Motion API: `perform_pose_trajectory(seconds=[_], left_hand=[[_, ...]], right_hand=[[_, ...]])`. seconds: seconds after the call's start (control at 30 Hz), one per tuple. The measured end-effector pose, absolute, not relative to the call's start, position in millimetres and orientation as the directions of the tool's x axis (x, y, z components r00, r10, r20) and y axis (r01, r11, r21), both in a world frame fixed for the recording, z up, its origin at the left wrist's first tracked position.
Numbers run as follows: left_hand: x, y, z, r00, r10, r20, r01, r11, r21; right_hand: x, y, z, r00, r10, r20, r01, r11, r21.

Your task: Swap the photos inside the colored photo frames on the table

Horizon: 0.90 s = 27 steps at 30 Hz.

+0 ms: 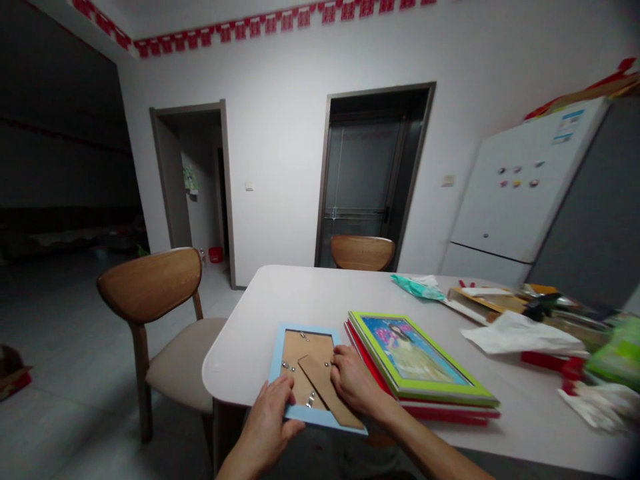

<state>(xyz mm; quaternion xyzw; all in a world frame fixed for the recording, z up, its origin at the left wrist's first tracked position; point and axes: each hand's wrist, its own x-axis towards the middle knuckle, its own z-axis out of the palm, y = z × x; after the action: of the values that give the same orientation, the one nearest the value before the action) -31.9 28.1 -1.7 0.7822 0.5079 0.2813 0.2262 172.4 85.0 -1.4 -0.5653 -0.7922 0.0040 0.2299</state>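
Note:
A light-blue picture frame [277, 357] lies face down at the table's near edge, its brown backing board [310, 347] showing. Small metal clips [310, 399] sit around the board, and a brown easel stand [327, 390] slants across it. My left hand [270, 417] grips the frame's lower left corner, thumb along the bottom rim and fingers on the left side. Curled at the right rim, my right hand [353, 380] has its fingertips pressed by a clip there; its fingers partly hide that spot. Right beside it is a stack of frames, topped by a lime-green picture frame [415, 353].
The white table [240, 333] holds a teal plastic packet [417, 287], white paper [520, 333] and white gloves [600, 403] on the right. Wooden chairs stand at the left [155, 287] and far side [363, 252]. A white fridge [520, 200] is behind.

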Motion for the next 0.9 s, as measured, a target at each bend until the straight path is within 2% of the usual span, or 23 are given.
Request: perform_pose_trajectory(seconds=[0.23, 0.4, 0.57, 0.83, 0.9], left_hand=[[-31.9, 28.0, -2.0, 0.324, 0.922, 0.211, 0.669, -0.381, 0.638], [-31.7, 30.1, -4.9, 0.334, 0.909, 0.248, 0.656, -0.413, 0.632], [-33.1, 30.4, -8.5, 0.332, 0.913, 0.236, 0.667, -0.404, 0.626], [-33.1, 30.3, -9.3, 0.326, 0.917, 0.230, 0.673, -0.396, 0.624], [-32.6, 29.9, -9.3, 0.325, 0.918, 0.226, 0.676, -0.393, 0.623]], right_hand=[[163.2, 78.7, 9.2, -0.239, 0.894, 0.378, 0.896, 0.353, -0.269], [122.7, 81.6, 11.6, -0.434, 0.831, 0.347, 0.797, 0.534, -0.282], [102.3, 94.1, 5.6, -0.460, 0.821, 0.338, 0.792, 0.551, -0.262], [109.4, 102.0, 5.6, -0.450, 0.836, 0.315, 0.736, 0.547, -0.399], [111.3, 108.6, 5.3, -0.397, 0.865, 0.306, 0.747, 0.498, -0.440]])
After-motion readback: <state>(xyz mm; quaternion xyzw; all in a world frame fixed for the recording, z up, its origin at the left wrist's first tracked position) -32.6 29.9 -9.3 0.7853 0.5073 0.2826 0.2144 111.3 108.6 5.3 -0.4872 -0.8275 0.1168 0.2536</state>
